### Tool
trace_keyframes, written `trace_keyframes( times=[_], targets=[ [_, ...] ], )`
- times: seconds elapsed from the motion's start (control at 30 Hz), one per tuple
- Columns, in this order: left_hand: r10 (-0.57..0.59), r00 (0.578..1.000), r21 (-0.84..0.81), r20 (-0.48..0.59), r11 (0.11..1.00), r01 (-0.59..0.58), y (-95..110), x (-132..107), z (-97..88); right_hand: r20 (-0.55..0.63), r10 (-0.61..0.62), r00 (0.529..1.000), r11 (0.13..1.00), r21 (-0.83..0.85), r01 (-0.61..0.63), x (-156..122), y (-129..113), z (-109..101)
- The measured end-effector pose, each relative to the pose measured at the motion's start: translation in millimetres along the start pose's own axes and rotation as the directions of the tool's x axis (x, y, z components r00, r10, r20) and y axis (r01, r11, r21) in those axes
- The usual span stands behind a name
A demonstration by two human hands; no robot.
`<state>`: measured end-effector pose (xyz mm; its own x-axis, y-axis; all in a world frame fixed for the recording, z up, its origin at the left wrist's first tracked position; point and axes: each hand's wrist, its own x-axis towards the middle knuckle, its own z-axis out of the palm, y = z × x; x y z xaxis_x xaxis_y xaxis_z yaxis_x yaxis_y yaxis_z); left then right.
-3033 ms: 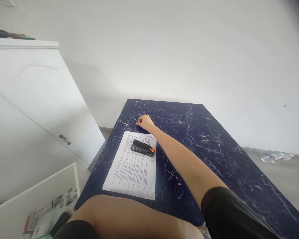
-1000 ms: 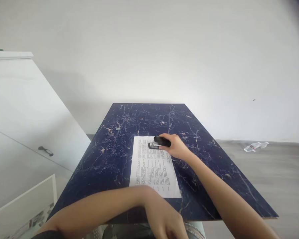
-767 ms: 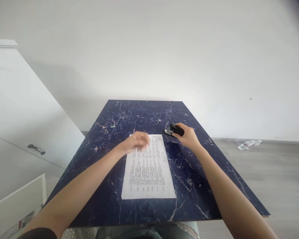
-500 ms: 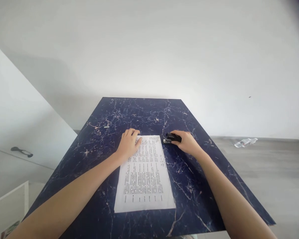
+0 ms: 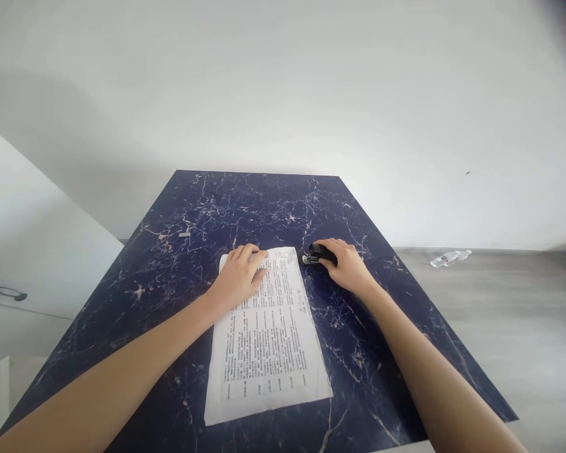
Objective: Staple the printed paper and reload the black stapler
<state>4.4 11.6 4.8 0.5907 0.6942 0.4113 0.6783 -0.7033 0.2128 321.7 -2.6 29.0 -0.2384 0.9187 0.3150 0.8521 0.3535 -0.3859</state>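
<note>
A printed sheet of paper (image 5: pixel 268 352), maybe with others under it, lies slightly turned on the dark blue marbled table (image 5: pixel 245 201). My left hand (image 5: pixel 239 277) rests over its upper left part, thumb apart from the fingers and nothing gripped. Beside the sheet's top right corner, my right hand (image 5: pixel 346 267) is closed round a black stapler (image 5: pixel 324 253). The stapler's front end points left, at the paper's edge. Whether the edge is inside its jaw cannot be made out. Handwritten marks run along the right margin of the sheet.
A small grey strip (image 5: pixel 184 234), possibly staples, lies on the table to the left. Behind the table rises a pale wall (image 5: pixel 283 88). A white cabinet with a dark handle (image 5: pixel 4 291) stands at left. Clear plastic packaging (image 5: pixel 450 258) lies on the floor at right.
The sheet has turned a little, its lower end swinging left. My left hand now lies further over the paper. The stapler stays by the top right corner. The camera view has shifted slightly.
</note>
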Motion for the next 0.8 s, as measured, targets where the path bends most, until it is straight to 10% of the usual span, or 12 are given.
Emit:
trace_keyframes(
  times=[0.8],
  targets=[
    [0.026,0.996,-0.029,-0.08,0.999,-0.029,-0.7,2.6,0.7,0.001,-0.12,0.993,0.991,0.052,0.12,-4.7,-26.7,10.5]
  ],
)
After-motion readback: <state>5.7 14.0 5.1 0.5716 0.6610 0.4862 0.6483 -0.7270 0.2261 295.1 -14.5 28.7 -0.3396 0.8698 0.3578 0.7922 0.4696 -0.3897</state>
